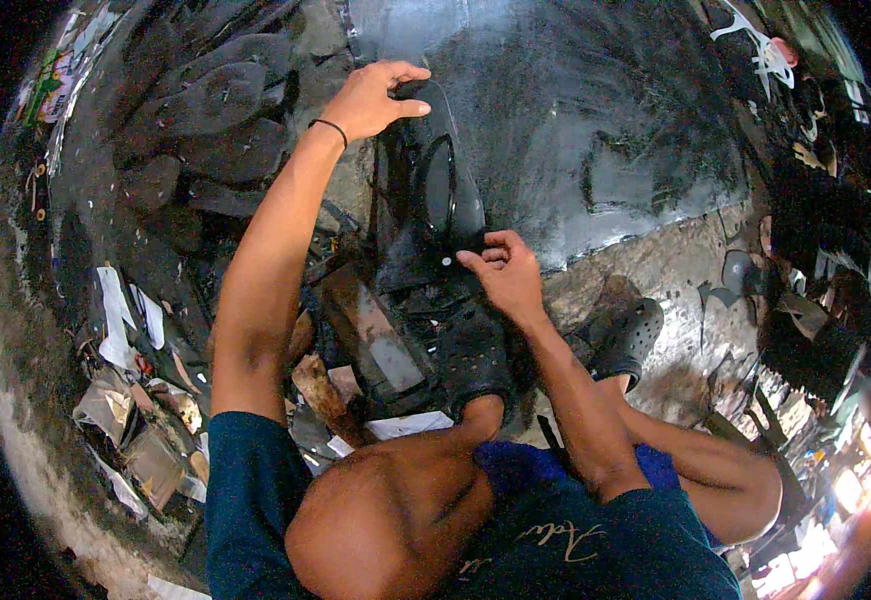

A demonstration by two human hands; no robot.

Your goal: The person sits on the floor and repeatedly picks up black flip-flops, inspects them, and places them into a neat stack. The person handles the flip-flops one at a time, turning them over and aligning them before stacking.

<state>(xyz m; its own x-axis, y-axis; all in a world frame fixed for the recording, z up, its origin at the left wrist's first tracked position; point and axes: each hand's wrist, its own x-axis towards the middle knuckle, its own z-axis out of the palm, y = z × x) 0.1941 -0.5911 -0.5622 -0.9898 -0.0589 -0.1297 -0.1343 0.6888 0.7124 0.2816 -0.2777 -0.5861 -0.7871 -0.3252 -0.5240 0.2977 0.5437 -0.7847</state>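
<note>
A long, glossy black sole-shaped piece lies on a large black sheet, at the sheet's left side. My left hand curls round its far end, with thumb and forefinger on either side of the tip. At the near end, my right hand has its thumb and forefinger closed on the edge of the piece. A small white dot shows just left of the right thumb. Dark surfaces blend together here, so the piece's left edge is hard to make out.
Dark sole-shaped pieces are heaped at the far left. Beside my left clog lies a worn flat block. Paper and cardboard scraps litter the left floor. White straps lie at the far right.
</note>
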